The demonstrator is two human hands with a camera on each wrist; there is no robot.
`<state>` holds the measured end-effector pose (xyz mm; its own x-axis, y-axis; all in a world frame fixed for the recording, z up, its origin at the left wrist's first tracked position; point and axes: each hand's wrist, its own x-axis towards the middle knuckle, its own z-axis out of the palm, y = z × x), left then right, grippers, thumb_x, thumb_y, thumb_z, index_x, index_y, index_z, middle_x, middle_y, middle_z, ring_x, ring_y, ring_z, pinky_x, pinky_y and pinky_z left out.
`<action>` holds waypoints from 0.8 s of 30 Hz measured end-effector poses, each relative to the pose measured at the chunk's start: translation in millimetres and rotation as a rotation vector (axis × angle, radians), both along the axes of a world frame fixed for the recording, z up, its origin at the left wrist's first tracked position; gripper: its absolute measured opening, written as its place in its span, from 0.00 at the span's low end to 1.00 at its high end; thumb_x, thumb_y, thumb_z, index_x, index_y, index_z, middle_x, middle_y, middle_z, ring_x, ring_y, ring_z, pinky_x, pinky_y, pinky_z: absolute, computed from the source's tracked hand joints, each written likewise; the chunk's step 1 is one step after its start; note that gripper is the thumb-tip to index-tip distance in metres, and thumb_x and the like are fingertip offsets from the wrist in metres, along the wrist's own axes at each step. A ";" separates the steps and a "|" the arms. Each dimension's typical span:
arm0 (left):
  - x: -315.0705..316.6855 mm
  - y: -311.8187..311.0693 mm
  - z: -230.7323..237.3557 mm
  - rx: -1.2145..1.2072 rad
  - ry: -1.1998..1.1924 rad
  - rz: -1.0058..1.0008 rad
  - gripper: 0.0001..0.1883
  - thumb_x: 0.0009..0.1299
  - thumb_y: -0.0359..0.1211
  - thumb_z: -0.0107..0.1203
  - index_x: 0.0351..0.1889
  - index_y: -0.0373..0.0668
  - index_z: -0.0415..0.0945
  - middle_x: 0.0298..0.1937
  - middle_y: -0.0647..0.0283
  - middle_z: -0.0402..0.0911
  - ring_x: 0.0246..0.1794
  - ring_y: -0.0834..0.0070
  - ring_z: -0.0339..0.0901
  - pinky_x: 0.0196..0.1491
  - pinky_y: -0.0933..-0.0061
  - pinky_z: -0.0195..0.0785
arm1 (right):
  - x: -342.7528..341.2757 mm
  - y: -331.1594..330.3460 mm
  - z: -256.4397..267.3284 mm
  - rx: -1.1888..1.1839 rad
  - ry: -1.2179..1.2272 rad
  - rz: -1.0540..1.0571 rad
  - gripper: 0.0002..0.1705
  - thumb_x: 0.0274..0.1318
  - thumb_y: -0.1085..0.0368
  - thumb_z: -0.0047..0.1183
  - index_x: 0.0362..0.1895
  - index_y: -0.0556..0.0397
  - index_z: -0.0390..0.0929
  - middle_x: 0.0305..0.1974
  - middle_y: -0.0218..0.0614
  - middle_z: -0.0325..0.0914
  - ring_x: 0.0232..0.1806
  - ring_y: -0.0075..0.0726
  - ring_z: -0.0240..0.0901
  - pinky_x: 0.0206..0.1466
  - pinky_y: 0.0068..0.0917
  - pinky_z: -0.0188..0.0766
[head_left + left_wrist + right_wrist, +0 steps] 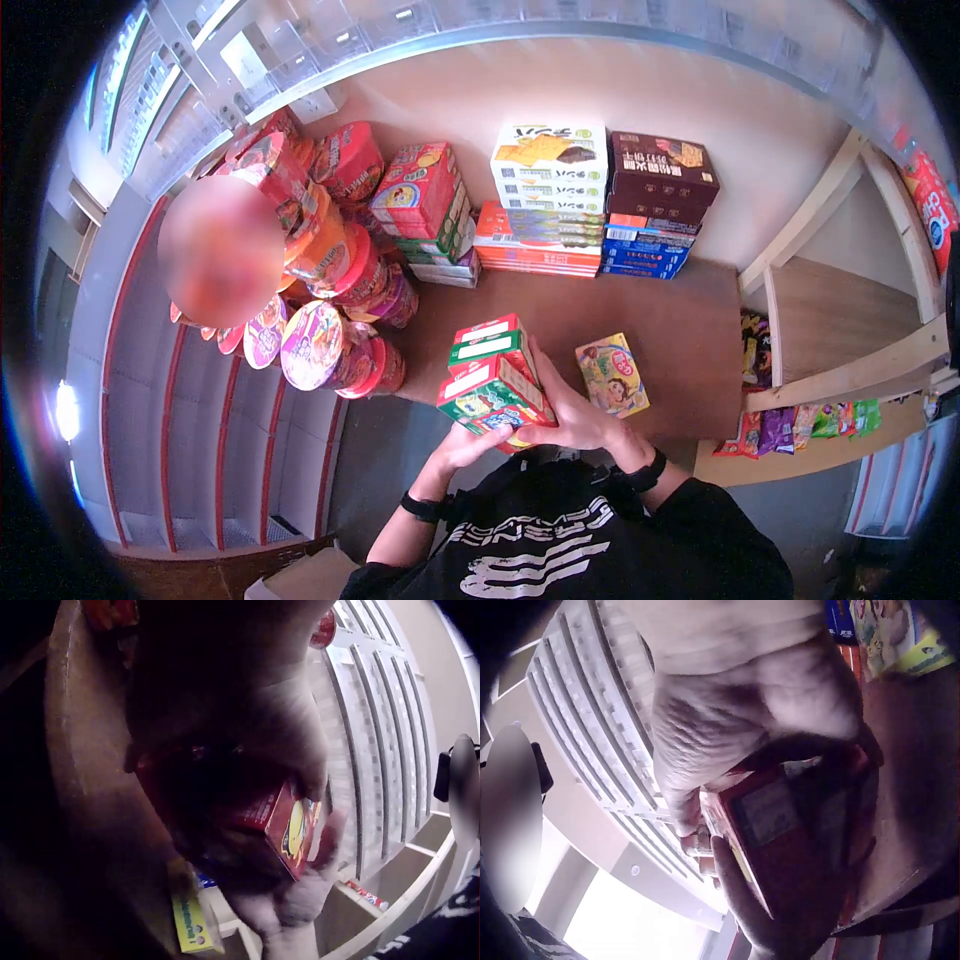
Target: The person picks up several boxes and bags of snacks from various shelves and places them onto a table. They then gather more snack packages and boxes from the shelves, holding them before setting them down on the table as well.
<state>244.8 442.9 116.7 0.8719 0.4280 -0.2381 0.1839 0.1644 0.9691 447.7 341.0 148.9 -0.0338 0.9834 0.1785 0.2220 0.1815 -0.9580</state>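
Observation:
Both hands hold a bundle of red and green snack boxes (495, 375) in front of the body, close over the table's front edge. The left hand (462, 446) grips it from the lower left, while the right hand (572, 412) has its fingers along the right side. A red box end with a yellow picture (295, 831) shows between the hands in the left wrist view. Dark red box sides with a pale label (767, 812) appear under the palm in the right wrist view. A yellow cartoon box (612, 375) lies on the table to the right of the right hand.
Instant noodle tubs (345, 265) are piled at the left of the brown table (690, 345). Along the wall stand red boxes (415, 190), white cracker boxes (550, 165) and dark brown boxes (663, 175). A wooden frame (850, 300) and snack bags (800, 427) are at the right.

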 end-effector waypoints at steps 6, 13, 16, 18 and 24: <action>21.5 33.7 -7.3 -0.404 -0.186 0.253 0.33 0.75 0.52 0.42 0.68 0.37 0.56 0.62 0.61 0.70 0.61 0.72 0.69 0.65 0.68 0.60 | -8.8 18.8 -7.1 -0.074 0.333 -0.009 0.65 0.55 0.46 0.59 0.73 0.58 0.19 0.75 0.51 0.20 0.77 0.46 0.20 0.77 0.37 0.27; 41.8 65.0 -4.1 -0.158 -0.263 0.104 0.44 0.75 0.53 0.40 0.75 0.38 0.29 0.76 0.56 0.40 0.76 0.68 0.38 0.73 0.64 0.40 | -1.2 55.7 0.6 -0.170 0.645 -0.153 0.52 0.63 0.48 0.47 0.75 0.54 0.26 0.75 0.42 0.37 0.75 0.35 0.36 0.75 0.33 0.35; 47.4 50.7 29.1 0.137 -0.401 0.189 0.53 0.70 0.51 0.51 0.73 0.37 0.20 0.77 0.52 0.34 0.77 0.66 0.35 0.74 0.63 0.37 | 1.4 67.7 -4.4 -0.185 0.754 -0.209 0.43 0.63 0.51 0.47 0.75 0.51 0.42 0.70 0.36 0.55 0.70 0.31 0.52 0.71 0.34 0.45; 47.1 51.5 34.7 0.327 -0.351 0.220 0.60 0.66 0.47 0.58 0.71 0.36 0.14 0.77 0.48 0.29 0.78 0.62 0.33 0.75 0.62 0.35 | 3.5 72.4 -4.4 -0.254 0.936 -0.191 0.36 0.63 0.48 0.47 0.70 0.49 0.54 0.65 0.33 0.64 0.66 0.31 0.58 0.69 0.35 0.49; 46.2 63.7 31.6 0.649 -0.253 0.292 0.48 0.69 0.44 0.54 0.74 0.34 0.31 0.77 0.42 0.34 0.78 0.54 0.35 0.74 0.59 0.37 | -0.2 77.3 3.1 -0.295 0.912 -0.174 0.33 0.63 0.45 0.46 0.67 0.46 0.60 0.62 0.30 0.68 0.63 0.28 0.60 0.66 0.36 0.52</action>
<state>291.0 506.6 148.3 0.6964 0.6357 0.3331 -0.0211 -0.4457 0.8949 447.5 418.3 152.1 0.1453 0.9710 -0.1898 -0.6265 -0.0582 -0.7773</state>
